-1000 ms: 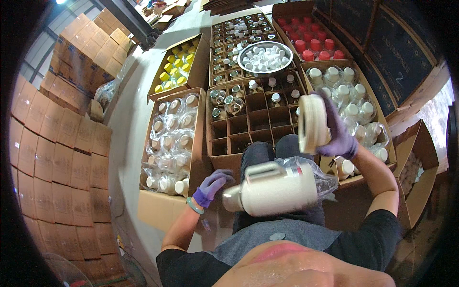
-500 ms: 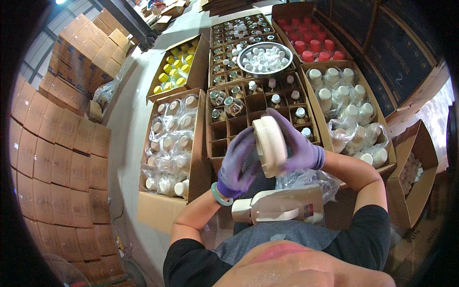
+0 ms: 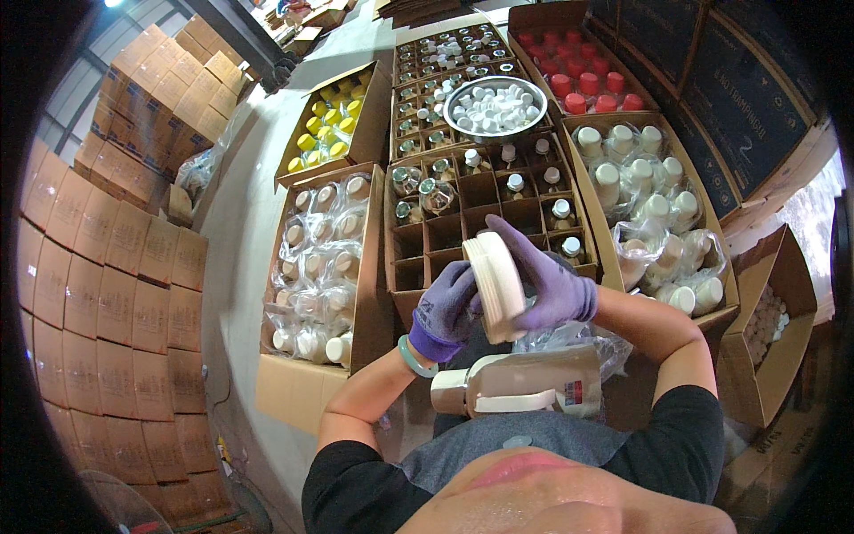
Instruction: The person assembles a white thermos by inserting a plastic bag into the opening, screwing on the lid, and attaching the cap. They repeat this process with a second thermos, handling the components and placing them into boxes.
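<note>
Between my gloved hands is a round cream lid (image 3: 495,283) with a ridged rim, tilted almost on edge. The fingers of my left hand (image 3: 447,307) curl against its left side. My right hand (image 3: 556,280) grips it from the right, with fingers over the top edge. Below it, a cream vacuum jug (image 3: 525,381) with a long handle and a small label lies on its side across my lap. Crumpled clear plastic film (image 3: 578,336) sits beside the jug, partly behind my right forearm.
Ahead stands a divided carton (image 3: 458,200) of glass inner flasks, several white-capped. A metal bowl (image 3: 543,114) of white stoppers rests on it. Cartons of bagged cream jugs flank it, left (image 3: 374,267) and right (image 3: 614,258). Yellow-topped (image 3: 329,125) and red-topped (image 3: 589,84) goods stand farther off.
The lid has turned a little and shows more of its ridged rim. My left hand's fingers have closed in against it; my right hand has moved slightly left and down.
</note>
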`<state>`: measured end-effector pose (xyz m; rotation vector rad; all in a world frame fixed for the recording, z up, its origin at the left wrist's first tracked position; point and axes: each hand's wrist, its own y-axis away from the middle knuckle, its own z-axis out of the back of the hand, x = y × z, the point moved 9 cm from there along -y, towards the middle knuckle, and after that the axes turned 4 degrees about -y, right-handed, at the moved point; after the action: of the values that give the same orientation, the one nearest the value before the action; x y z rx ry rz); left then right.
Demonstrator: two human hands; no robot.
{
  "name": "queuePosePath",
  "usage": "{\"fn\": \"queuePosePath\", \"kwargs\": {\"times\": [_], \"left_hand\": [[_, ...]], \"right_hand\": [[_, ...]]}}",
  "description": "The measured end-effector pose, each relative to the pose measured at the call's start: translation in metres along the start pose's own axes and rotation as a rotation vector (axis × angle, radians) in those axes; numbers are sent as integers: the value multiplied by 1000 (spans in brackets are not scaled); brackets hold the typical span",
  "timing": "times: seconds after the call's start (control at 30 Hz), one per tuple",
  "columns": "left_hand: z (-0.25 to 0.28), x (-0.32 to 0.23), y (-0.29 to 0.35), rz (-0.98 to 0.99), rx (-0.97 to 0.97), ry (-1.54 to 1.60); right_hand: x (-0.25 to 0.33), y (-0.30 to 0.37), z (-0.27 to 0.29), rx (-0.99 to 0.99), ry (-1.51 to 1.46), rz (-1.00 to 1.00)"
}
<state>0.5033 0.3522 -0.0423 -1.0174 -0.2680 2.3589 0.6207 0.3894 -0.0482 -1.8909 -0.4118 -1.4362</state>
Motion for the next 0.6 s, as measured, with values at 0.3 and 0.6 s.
{"fn": "queuePosePath", "kwargs": {"times": [0.3,0.6], "left_hand": [[-2,3,2,-10,-88,15],[-7,38,-16,-187,-218,-359]], "right_hand": [[11,7,3,-26,332,244],[-88,-9,148,-366,-56,-188]]}}
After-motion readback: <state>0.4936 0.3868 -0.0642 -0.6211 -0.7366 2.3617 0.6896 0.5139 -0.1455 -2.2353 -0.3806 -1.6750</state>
